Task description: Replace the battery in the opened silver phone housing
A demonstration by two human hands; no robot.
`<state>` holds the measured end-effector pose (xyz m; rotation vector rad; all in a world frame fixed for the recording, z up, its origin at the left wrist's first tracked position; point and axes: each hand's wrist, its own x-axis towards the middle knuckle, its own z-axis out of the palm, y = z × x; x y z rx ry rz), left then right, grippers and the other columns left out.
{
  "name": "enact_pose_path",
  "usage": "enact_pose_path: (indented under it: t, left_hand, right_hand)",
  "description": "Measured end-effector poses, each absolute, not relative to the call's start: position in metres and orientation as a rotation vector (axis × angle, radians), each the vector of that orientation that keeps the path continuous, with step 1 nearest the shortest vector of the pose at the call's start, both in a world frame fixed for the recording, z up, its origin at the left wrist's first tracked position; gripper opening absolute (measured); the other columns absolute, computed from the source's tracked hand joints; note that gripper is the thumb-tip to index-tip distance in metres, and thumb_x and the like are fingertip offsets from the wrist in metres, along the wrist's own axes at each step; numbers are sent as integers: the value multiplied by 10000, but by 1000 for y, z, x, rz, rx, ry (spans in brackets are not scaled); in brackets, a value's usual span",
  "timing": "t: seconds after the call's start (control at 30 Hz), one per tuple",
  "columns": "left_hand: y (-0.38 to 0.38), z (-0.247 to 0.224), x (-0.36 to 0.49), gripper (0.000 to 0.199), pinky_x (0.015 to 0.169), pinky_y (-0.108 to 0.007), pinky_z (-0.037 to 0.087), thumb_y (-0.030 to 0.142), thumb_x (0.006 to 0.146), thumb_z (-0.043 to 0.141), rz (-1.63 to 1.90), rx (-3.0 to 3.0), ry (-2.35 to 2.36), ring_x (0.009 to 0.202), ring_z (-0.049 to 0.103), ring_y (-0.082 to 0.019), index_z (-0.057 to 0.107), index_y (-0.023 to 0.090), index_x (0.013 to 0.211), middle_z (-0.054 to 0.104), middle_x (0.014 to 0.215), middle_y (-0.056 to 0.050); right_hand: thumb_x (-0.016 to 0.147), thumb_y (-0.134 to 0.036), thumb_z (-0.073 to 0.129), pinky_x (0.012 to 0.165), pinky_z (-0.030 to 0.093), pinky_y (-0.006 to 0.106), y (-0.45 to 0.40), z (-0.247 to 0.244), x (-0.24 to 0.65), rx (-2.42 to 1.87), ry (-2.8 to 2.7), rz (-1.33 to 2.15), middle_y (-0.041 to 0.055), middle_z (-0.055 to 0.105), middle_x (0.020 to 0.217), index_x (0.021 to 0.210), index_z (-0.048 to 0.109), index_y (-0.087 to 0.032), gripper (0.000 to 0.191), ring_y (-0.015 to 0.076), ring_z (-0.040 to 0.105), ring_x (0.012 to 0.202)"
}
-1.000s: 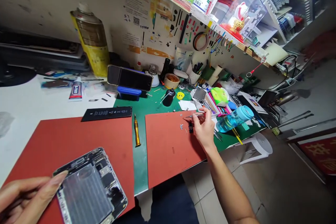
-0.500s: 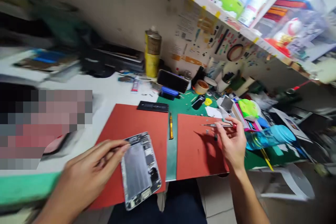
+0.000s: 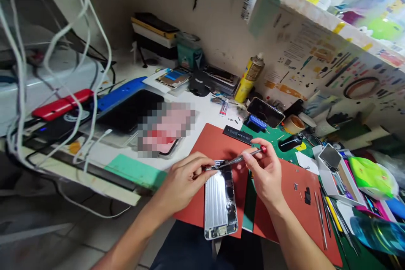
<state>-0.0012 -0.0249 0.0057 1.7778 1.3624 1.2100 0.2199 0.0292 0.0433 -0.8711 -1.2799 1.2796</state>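
My left hand [image 3: 186,179] pinches the top end of an opened phone housing [image 3: 217,204], which shows a silvery bay and dark circuit parts down its right side. My right hand [image 3: 267,173] grips a thin metal screwdriver [image 3: 233,161] with a red cap. Its tip reaches to the top of the housing, close to my left fingertips; exact contact is too small to make out. A red mat [image 3: 198,196] lies beneath the phone. Just beyond the hands rests a flat black phone battery [image 3: 237,134].
On the right-hand red mat [image 3: 289,215] are small dark parts [image 3: 307,195] and tweezers [image 3: 320,221]. A tool box [image 3: 354,194] and blue bottle [image 3: 379,236] stand further right. A spray can [image 3: 249,76] stands at the back. White cables [image 3: 95,50] hang on the left.
The view has swung left. My right hand has brought the screwdriver from above the right mat over to the phone's top end. My left hand still holds the phone, now turned more upright in view.
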Motion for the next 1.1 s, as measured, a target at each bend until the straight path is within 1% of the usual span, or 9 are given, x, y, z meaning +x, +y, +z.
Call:
enact_pose_path:
  t: [0.13,0.33,0.6,0.73,0.9,1.1]
  left_hand:
    - [-25,6,-1,46,622,-234,442,262,1038,694,1209,1748,1321,701,553,-96,733,247,1018,693,978,23]
    - [-29,9,0,70,612,-249,431,249,1044,684,1212,1779,1317,707,579,-103,729,233,993,693,948,16]
    - [-28,7,-1,119,651,-262,448,238,1061,666,1218,1822,1304,723,594,-113,707,225,950,688,921,16]
    - [-29,5,-2,123,650,-263,442,225,1063,662,1212,1818,1305,730,596,-108,703,225,948,687,921,21]
    - [-30,6,-1,138,645,-260,431,218,1070,654,1210,1811,1305,719,588,-99,695,225,939,679,911,30]
    - [-29,6,-1,147,651,-260,436,230,1075,651,1202,1819,1316,717,587,-102,691,223,934,682,910,28]
  right_hand:
    - [986,-326,812,648,631,306,24,35,224,-896,-1296,1285,-4,779,909,1238,603,-272,332,150,726,668]
    - [990,-322,803,622,647,302,21,35,220,-915,-1298,1301,-20,764,893,1246,602,-276,329,151,726,665]
    - [988,-358,799,607,653,298,21,35,219,-947,-1340,1275,-40,758,884,1226,594,-293,321,145,722,642]
    - [1003,-340,784,602,648,293,19,36,220,-938,-1359,1254,-23,770,900,1232,593,-287,303,150,732,654]
    - [1028,-307,761,662,667,313,13,36,222,-947,-1413,1165,-3,788,938,1264,594,-283,290,166,762,704]
    - [1031,-303,757,654,666,318,10,35,223,-966,-1467,1105,0,787,948,1273,587,-281,297,178,778,711]
